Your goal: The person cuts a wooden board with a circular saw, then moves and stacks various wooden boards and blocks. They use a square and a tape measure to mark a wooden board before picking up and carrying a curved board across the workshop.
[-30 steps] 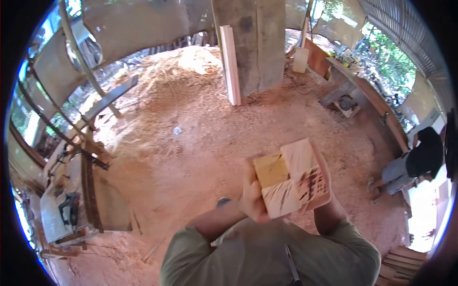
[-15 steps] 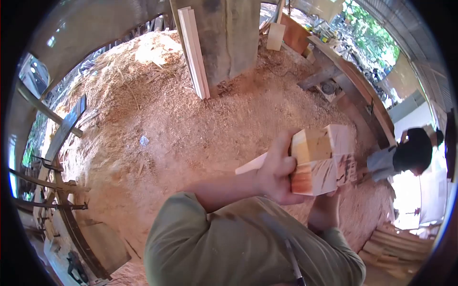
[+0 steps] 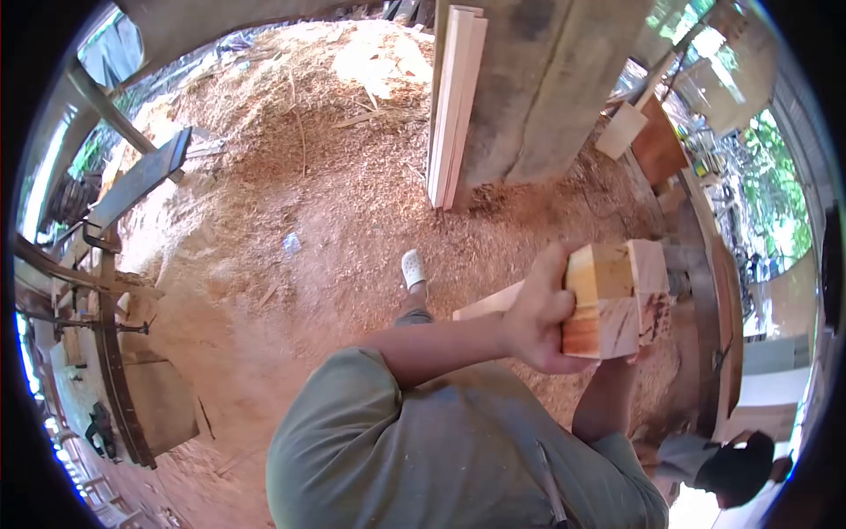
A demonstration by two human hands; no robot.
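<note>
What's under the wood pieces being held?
Under the wood pieces, a small part of the right hand shows, with the right forearm below. The rest of that hand and the pieces' undersides are covered.

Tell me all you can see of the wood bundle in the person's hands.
The wood bundle looks like four square-ended pieces stacked two by two, ends angled toward the camera. The upper-left end is yellow, the others paler; dark streaks mark the lower two. It is held off the ground, left hand gripping its left side, right hand mostly hidden below.
</note>
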